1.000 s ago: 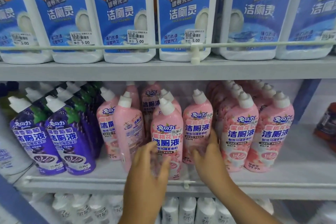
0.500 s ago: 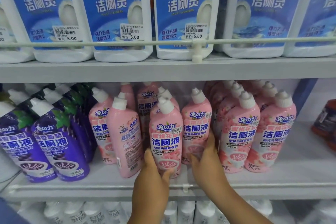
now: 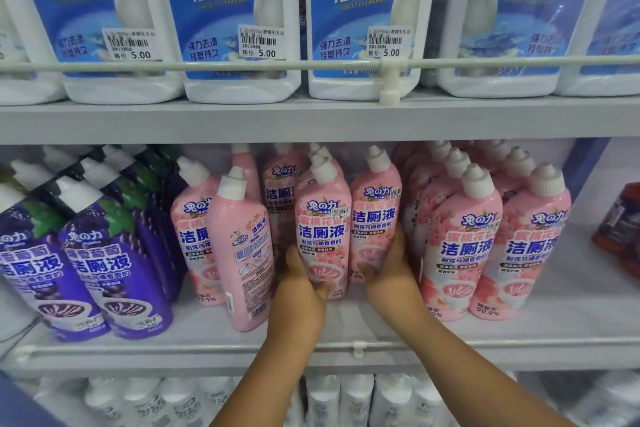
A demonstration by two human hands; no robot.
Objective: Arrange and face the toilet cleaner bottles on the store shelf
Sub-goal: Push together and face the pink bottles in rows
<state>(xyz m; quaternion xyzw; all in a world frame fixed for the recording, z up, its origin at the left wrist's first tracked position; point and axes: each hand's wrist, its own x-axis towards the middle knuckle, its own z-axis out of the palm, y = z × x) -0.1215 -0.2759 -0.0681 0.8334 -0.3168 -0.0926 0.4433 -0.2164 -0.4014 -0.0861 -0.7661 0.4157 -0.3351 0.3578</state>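
Now my left hand (image 3: pixel 300 282) grips the base of the front-facing pink bottle (image 3: pixel 322 229), and my right hand (image 3: pixel 388 262) holds the pink bottle beside it (image 3: pixel 375 218), mid-shelf (image 3: pixel 571 322). I'd square both labels forward, then turn the back-facing bottle (image 3: pixel 244 253) on the left.

On the middle shelf (image 3: pixel 571 319), the grape bottles (image 3: pixel 114 263) are standing at the left and the peach bottles (image 3: pixel 460 246) at the right. Between them, the left hand (image 3: pixel 300 284) is holding one front bottle (image 3: pixel 323 229), and the right hand (image 3: pixel 391 270) its right neighbour (image 3: pixel 374 218). The big jugs (image 3: pixel 363 21) are sitting on the shelf above.
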